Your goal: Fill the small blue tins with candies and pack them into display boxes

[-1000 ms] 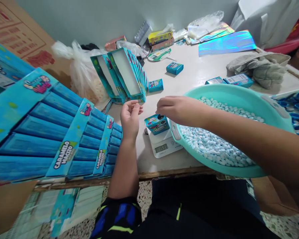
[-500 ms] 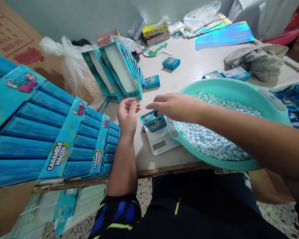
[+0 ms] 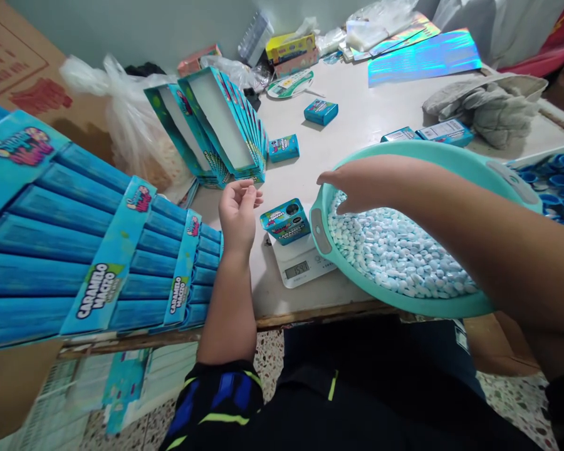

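A small blue candy box (image 3: 286, 222) with a round dark hole in its top stands on a white digital scale (image 3: 303, 266). Just left of the box, my left hand (image 3: 238, 210) is raised with curled fingers, thumb against them; whatever it may hold is too small to make out. My right hand (image 3: 352, 185) hovers over the left side of a turquoise basin (image 3: 432, 307), fingers and thumb apart, nothing seen in it. Light blue and white candies (image 3: 404, 257) fill the basin.
Stacked blue display cartons (image 3: 94, 250) stand at the left. Behind are empty open trays (image 3: 225, 122), two loose blue boxes (image 3: 321, 111), a plastic bag (image 3: 131, 125) and shiny sheets (image 3: 423, 56). A grey cloth (image 3: 502, 113) and a bin of blue caps (image 3: 561, 188) lie right.
My right hand has moved right, from above the box on the scale to above the basin. The scale's reading has changed. My left hand keeps its pose.
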Demonstrator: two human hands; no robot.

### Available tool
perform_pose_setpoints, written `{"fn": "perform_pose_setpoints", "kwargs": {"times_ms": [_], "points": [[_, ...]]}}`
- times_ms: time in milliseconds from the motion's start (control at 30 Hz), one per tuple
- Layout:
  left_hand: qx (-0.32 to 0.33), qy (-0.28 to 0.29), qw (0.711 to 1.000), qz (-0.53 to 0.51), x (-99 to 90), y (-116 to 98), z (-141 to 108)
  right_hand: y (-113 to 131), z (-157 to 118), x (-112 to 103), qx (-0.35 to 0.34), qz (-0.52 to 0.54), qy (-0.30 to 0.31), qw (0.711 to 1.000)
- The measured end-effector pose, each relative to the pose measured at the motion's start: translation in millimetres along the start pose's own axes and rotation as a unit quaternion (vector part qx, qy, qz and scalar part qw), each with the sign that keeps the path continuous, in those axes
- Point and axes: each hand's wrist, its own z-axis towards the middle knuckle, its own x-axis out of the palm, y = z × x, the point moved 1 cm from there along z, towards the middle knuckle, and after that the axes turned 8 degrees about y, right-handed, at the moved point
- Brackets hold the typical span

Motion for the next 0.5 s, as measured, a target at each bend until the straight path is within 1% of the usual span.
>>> {"fn": "perform_pose_setpoints", "kwargs": {"times_ms": [133, 233, 367, 433, 500], "points": [[-0.005, 0.000, 1.000, 0.009, -1.8, -0.9, 0.3, 8.0, 1.1, -1.0, 0.001, 0.001, 0.010, 1.000], [0.000, -0.003, 1.000, 0.012, -3.3, -2.9, 0.0, 9.5, 1.7, -2.3, -0.001, 0.006, 0.009, 1.000], [-0.003, 0.001, 1.000, 0.014, -2.5, -1.1, 0.5, 10.5, 1.3, -5.3, 0.002, -0.024, 0.028, 0.999], [0.010, -0.003, 1.000, 0.012, -1.5, -1.4, 0.5, 12.7, 0.9, -7.5, 0.011, -0.020, 0.036, 0.999], [0.049, -0.029, 0.998, 0.040, -0.5, -8.3, -3.0, 16.1, 0.8, -8.8, 0.018, -0.016, 0.038, 0.999]]}}
